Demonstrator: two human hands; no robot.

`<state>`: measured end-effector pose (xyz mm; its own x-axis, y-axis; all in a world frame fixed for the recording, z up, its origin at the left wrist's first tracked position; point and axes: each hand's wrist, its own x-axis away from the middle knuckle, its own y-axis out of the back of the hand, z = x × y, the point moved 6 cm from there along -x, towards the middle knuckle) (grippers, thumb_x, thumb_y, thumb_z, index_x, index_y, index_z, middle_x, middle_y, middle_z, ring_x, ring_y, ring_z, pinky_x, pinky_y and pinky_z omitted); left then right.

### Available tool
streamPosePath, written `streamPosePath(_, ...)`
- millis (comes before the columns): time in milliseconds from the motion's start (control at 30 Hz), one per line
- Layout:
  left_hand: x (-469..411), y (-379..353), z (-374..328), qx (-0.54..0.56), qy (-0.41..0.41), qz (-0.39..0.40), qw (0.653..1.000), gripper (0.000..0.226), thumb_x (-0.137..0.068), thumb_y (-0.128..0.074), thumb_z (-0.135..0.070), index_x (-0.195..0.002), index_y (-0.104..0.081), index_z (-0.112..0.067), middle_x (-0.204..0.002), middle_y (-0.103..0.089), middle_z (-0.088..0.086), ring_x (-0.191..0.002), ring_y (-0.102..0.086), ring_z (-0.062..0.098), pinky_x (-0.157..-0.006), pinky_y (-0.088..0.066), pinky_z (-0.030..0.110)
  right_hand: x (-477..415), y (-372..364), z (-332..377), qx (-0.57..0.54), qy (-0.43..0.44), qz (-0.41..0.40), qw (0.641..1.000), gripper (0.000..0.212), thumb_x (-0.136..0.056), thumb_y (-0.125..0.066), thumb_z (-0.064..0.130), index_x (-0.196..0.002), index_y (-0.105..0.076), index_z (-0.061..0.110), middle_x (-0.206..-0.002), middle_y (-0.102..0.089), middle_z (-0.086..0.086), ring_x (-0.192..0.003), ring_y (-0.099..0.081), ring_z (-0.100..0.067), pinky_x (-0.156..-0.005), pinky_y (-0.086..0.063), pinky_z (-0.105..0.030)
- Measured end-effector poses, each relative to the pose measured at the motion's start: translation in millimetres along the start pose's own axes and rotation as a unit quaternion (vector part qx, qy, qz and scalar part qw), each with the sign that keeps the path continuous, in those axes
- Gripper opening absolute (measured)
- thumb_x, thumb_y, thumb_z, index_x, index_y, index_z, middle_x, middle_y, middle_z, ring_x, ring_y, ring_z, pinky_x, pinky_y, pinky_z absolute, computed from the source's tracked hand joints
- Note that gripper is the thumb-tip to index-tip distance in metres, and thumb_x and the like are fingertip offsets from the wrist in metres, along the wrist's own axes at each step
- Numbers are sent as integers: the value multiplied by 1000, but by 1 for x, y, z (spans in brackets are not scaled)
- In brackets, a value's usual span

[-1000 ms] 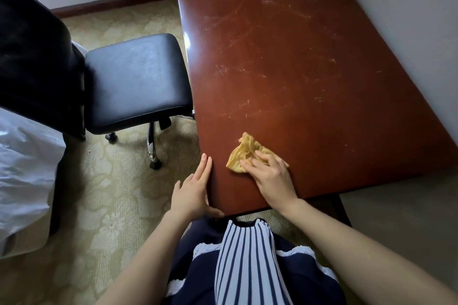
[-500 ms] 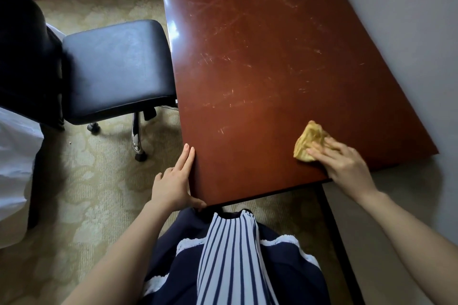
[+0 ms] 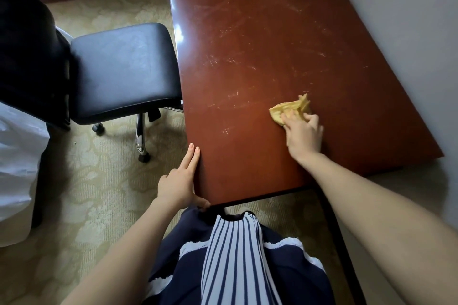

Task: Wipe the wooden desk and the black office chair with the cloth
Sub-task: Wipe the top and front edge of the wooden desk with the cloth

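Observation:
A reddish-brown wooden desk [image 3: 260, 57] runs away from me along the right wall, its top streaked with pale marks. A crumpled yellow cloth [image 3: 288, 109] lies on the near right part of the top. My right hand [image 3: 302, 135] presses down on it, fingers over its near side. My left hand [image 3: 179, 181] rests flat against the desk's near left corner, fingers straight along the edge, holding nothing. The black office chair [image 3: 124, 69] stands left of the desk, seat touching the desk's edge.
A patterned beige carpet [image 3: 86, 193] covers the floor. White bedding [image 3: 17, 168] bulges at the left edge. The grey wall [image 3: 409, 20] runs along the desk's right side. The chair's chrome leg and casters [image 3: 141, 141] stand near my left hand.
My right hand slid the cloth from the desk's near left edge across to the right, then slightly back and farther up the top. My left hand stayed at the corner.

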<state>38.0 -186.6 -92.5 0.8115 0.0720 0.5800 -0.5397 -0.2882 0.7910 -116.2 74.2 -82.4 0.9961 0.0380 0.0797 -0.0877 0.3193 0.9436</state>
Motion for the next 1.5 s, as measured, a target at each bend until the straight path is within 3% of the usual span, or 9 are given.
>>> streamPosePath(200,0,0,1,9,1,1,1000,145,-53,-85,-56,-147,22,-31,-149,33,-20,-130,-43,23,-87,-49,38,56,-41,75,41,186,43,981,40,-101,-42,20,-136,-48,37,-143,-48,2,-126,-36,-28,-95,-30,-36)
streamPosePath(300,0,-1,2,8,2,-1,1000,145,-52,-85,-57,-147,21,-31,-148,35,-21,-129,-44,23,-84,-50,37,93,-44,100,22,287,76,955,38,-93,-59,13,-127,-60,29,-131,-59,-4,-121,-48,-32,-94,-38,-42)
streamPosePath(400,-1,-2,3,14,0,-2,1000,145,-52,-85,-57,-148,20,-30,-144,37,-23,-130,-44,24,-87,-51,40,128,-41,107,-23,430,71,900,38,-74,-78,9,-109,-72,23,-110,-71,-2,-107,-63,-31,-81,-49,-43)
streamPosePath(600,0,-2,4,37,-12,2,999,145,-52,-85,-56,-147,21,-30,-141,38,-24,-131,-42,23,-88,-51,41,136,-28,61,23,590,94,802,41,-69,-84,14,-104,-73,31,-107,-71,12,-111,-63,-17,-86,-54,-34)
streamPosePath(733,1,-2,1,41,-14,2,999,144,-53,-86,-54,-148,20,-31,-140,38,-24,-133,-41,22,-89,-50,41,105,-7,24,57,579,82,809,53,-62,-85,2,-108,-72,28,-109,-71,7,-108,-64,-21,-83,-54,-34)
streamPosePath(933,1,-2,2,76,-19,-1,997,141,-54,-85,-54,-149,16,-30,-151,29,-22,-135,-38,19,-96,-46,42,44,9,14,90,475,79,872,56,-61,-84,-5,-110,-72,18,-115,-69,-3,-105,-65,-33,-74,-57,-44)
streamPosePath(1100,-2,4,4,107,-33,-6,994,128,-62,-83,-51,-151,8,-32,-157,16,-18,-137,-32,24,-102,-40,44,-13,0,28,58,261,103,958,34,-97,-52,19,-127,-60,31,-139,-52,3,-129,-40,-32,-96,-43,-44)
streamPosePath(1267,0,14,13,114,-10,-65,991,111,-73,-76,-49,-152,0,-30,-160,-5,-5,-138,-29,27,-108,-32,42,-32,-19,65,69,108,81,988,33,-101,-42,26,-130,-56,34,-145,-46,3,-127,-32,-30,-97,-32,-43)
streamPosePath(1500,-2,20,32,140,48,-110,983,77,-92,-54,-45,-152,-12,-22,-160,-12,2,-142,-23,25,-113,-25,42,26,-56,139,60,224,99,968,39,-102,-39,20,-133,-51,39,-149,-39,7,-133,-26,-27,-97,-25,-38)
